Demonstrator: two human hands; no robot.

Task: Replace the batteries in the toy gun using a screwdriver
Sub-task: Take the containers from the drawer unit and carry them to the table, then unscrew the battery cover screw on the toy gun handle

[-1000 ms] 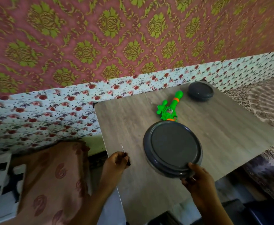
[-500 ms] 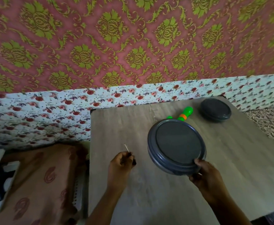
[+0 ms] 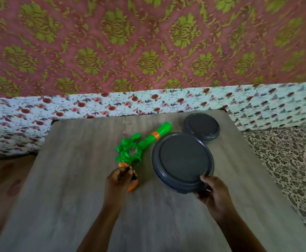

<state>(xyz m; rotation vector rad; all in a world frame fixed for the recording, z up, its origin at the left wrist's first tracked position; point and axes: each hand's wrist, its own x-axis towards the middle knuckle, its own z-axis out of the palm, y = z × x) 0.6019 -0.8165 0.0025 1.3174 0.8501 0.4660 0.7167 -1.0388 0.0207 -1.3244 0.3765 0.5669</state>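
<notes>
The green toy gun (image 3: 139,148) lies on the grey wood-grain table (image 3: 72,188), barrel pointing to the far right, its orange grip toward me. My left hand (image 3: 118,180) rests over that orange grip, fingers curled round a small dark-handled screwdriver (image 3: 133,176), most of which is hidden. My right hand (image 3: 214,192) grips the near rim of a large dark grey round dish (image 3: 183,160) that sits just right of the gun.
A smaller dark grey round dish (image 3: 201,127) stands at the table's far right, partly behind the large one. Floral fabric (image 3: 112,105) lines the table's far edge below patterned wallpaper. A patterned mat (image 3: 279,151) lies to the right.
The large dish has shifted right and no longer covers the gun. My left hand, with the screwdriver, has moved from the table's left side onto the gun's orange grip.
</notes>
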